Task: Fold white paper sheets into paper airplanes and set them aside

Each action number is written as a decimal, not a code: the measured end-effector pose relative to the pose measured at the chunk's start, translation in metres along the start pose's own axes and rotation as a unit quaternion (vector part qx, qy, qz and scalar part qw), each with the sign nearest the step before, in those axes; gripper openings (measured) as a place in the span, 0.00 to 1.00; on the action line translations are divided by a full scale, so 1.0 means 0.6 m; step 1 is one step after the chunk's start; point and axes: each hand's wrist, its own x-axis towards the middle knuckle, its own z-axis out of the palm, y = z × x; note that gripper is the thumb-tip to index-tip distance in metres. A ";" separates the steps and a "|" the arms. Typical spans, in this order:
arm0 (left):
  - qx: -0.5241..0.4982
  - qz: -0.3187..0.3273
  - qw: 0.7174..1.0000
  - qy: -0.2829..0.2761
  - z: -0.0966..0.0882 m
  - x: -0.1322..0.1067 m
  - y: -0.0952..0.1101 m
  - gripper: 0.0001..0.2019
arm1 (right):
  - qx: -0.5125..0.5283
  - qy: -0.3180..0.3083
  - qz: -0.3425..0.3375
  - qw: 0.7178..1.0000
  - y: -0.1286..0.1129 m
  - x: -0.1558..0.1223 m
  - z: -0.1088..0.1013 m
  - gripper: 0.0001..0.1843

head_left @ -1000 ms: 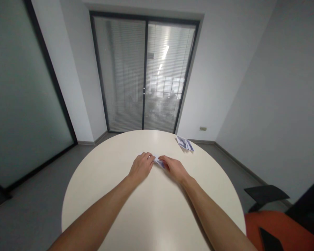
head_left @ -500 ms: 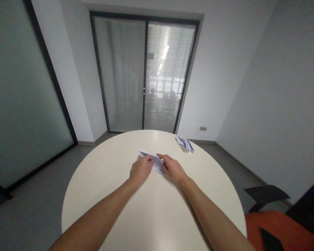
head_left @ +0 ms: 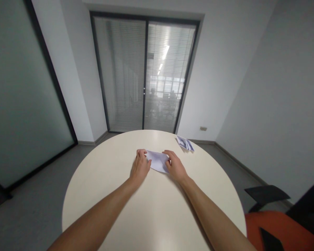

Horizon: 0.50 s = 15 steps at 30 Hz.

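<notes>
A sheet of pale paper [head_left: 158, 161] is held between my two hands over the middle of the round table. My left hand [head_left: 140, 166] grips its left end, thumb on the near side and fingers curled at the far edge. At the right end, my right hand [head_left: 176, 167] has its fingers closed on the paper, the index finger along the top edge. The paper's broad face shows, slightly bowed. A folded paper piece [head_left: 185, 143] with bluish-grey shading lies near the table's far right edge, apart from both hands.
The round white table [head_left: 115, 216] fills the foreground. To the lower right stands an orange chair [head_left: 282, 226] with a black armrest [head_left: 267, 194]. Beyond the table is a glazed door with blinds [head_left: 120, 80], and a frosted glass panel [head_left: 26, 104] stands at the left.
My hands have moved apart, the left one to the left with its fingers further up. The paper has turned straighter and now shows a broad face instead of a narrow, creased strip.
</notes>
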 end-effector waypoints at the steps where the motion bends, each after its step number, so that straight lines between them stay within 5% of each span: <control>1: -0.007 -0.012 1.000 -0.005 0.003 -0.002 -0.003 0.24 | 0.006 0.008 0.003 1.000 0.002 0.000 0.001 0.29; 6: -0.025 -0.069 0.996 -0.050 0.013 -0.006 -0.013 0.27 | 0.037 0.047 0.008 0.998 0.007 0.003 0.006 0.27; 11: 0.017 -0.073 0.989 -0.125 0.004 -0.003 -0.008 0.13 | 0.062 0.065 0.039 0.995 0.004 0.006 0.007 0.24; 15: 0.021 -0.080 0.987 -0.137 0.001 0.000 -0.005 0.10 | 0.063 0.055 0.057 0.995 0.002 0.006 0.005 0.19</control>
